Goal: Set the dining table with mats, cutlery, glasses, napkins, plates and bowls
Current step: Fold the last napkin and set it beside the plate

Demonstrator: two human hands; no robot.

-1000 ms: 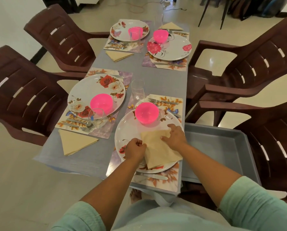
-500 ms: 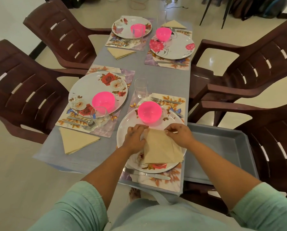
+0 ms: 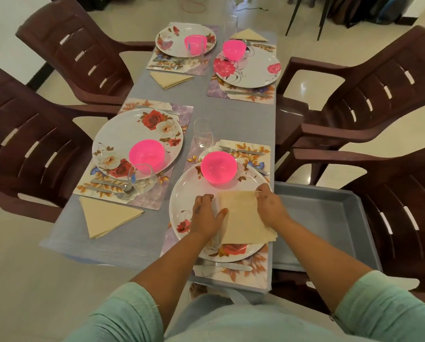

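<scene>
Your hands work a beige napkin [image 3: 243, 218] lying on the near right plate [image 3: 184, 206]: your left hand [image 3: 206, 214] presses flat and open on its left edge, your right hand [image 3: 269, 206] pinches its far corner. A pink bowl [image 3: 219, 170] sits empty on the same plate's far side. Beside the surface [image 3: 233, 114], a grey tray [image 3: 330, 218] rests on a chair [image 3: 404, 193].

Bare strip of bench [image 3: 241, 114] runs down the middle between the place settings, so that's the open lane. A tall glass [image 3: 203, 133] stands in it, just past the pink bowl [image 3: 218, 167]. Chairs [image 3: 369, 95] box in both sides.
</scene>
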